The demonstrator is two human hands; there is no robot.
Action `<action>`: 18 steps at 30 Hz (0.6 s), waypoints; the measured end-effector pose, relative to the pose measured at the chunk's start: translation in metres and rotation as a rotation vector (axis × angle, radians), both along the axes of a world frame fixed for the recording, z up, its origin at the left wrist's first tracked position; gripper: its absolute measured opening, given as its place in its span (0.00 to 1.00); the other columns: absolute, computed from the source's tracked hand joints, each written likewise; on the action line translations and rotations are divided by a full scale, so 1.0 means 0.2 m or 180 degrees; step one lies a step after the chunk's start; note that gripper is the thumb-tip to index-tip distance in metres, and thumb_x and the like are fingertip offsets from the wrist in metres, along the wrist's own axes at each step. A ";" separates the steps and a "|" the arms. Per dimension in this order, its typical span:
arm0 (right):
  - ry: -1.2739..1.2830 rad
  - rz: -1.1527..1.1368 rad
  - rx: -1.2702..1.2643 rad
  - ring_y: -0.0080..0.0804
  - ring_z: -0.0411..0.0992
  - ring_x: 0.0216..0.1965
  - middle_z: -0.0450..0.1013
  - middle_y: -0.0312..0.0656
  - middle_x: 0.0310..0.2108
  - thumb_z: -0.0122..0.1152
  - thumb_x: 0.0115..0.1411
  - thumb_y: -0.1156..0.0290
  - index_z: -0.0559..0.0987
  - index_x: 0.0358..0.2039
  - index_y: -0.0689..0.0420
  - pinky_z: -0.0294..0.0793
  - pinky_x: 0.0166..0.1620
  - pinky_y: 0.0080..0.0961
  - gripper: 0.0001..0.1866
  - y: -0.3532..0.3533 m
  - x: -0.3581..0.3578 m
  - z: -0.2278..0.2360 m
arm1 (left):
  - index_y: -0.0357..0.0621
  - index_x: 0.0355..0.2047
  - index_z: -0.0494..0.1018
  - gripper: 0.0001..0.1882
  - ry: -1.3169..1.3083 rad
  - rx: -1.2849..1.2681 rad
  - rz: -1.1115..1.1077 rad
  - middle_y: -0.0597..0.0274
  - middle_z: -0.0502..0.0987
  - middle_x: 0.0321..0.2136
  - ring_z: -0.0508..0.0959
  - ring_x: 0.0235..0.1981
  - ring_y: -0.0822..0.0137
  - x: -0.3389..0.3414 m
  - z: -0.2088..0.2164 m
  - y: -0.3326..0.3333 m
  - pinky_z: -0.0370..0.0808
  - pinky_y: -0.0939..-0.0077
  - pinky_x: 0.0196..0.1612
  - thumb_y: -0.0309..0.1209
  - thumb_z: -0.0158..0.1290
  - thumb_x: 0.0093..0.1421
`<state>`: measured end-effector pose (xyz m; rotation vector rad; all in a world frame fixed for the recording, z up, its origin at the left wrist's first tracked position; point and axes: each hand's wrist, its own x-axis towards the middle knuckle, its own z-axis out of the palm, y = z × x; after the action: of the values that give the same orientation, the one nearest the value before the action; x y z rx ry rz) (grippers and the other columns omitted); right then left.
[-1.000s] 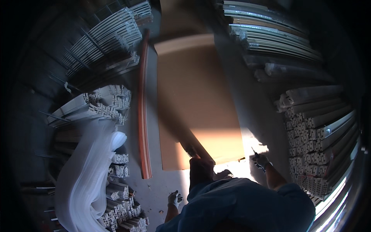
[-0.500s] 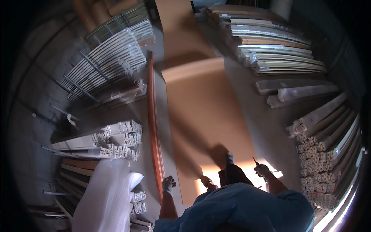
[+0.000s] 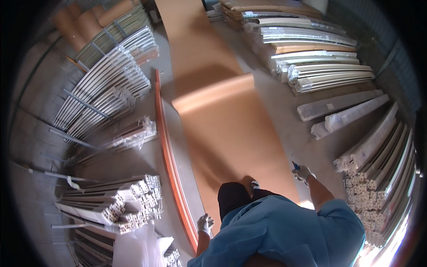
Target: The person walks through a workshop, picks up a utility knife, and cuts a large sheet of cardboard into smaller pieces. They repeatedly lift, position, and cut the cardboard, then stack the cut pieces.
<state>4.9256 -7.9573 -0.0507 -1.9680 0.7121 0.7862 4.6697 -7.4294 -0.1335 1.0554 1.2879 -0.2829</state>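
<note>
A long sheet of brown cardboard (image 3: 227, 129) runs over the floor beneath me, with a raised curl (image 3: 213, 91) across it farther off. My left hand (image 3: 205, 223), in a pale glove, is open and holds nothing. It hangs near the orange-red long profiles (image 3: 171, 178) lying along the sheet's left side. My right hand (image 3: 304, 173), also gloved, is closed round a slim blue pointed tool (image 3: 296, 166) beyond the sheet's right edge. One shoe (image 3: 254, 184) and a dark trouser leg (image 3: 233, 198) show over the cardboard.
Bundled pale profiles (image 3: 142, 200) and white foam sheeting (image 3: 138, 249) lie at the left. Racked long bars (image 3: 98, 93) stand farther back, near brown rolls (image 3: 84, 26). Wrapped profiles (image 3: 329, 75) and stacked profile ends (image 3: 360, 191) line the right.
My view has shifted forward along the sheet, and my body has moved with it. My right hand still grips the blue tool; its tip now points less clearly into view.
</note>
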 end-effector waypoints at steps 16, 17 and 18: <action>0.0084 -0.0074 -0.0022 0.22 0.68 0.18 0.71 0.36 0.21 0.63 0.54 0.63 0.74 0.34 0.56 0.68 0.20 0.21 0.12 1.09 1.47 0.11 | 0.47 0.36 0.69 0.12 -0.0316 0.0336 -0.0617 0.64 0.72 0.26 0.74 0.26 0.66 2.05 0.07 1.46 0.75 0.67 0.35 0.42 0.46 0.63; 0.0209 -0.0172 -0.0046 0.23 0.68 0.18 0.71 0.36 0.21 0.63 0.54 0.63 0.74 0.34 0.56 0.68 0.20 0.21 0.12 1.10 1.49 0.10 | 0.46 0.39 0.69 0.13 -0.0464 0.0505 -0.0393 0.63 0.72 0.29 0.75 0.29 0.64 2.25 0.13 1.52 0.75 0.66 0.36 0.41 0.47 0.63; 0.0334 -0.0262 -0.0073 0.23 0.68 0.18 0.71 0.36 0.21 0.63 0.53 0.63 0.74 0.34 0.56 0.68 0.20 0.21 0.12 1.11 1.51 0.08 | 0.44 0.42 0.69 0.14 -0.0613 0.0673 -0.0164 0.61 0.73 0.31 0.75 0.31 0.63 2.45 0.18 1.58 0.74 0.64 0.37 0.40 0.48 0.63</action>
<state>5.2283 -7.7355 -0.0357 -1.9159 0.8621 0.8394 5.1592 -7.1144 -0.0971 1.2649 1.1353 -0.0818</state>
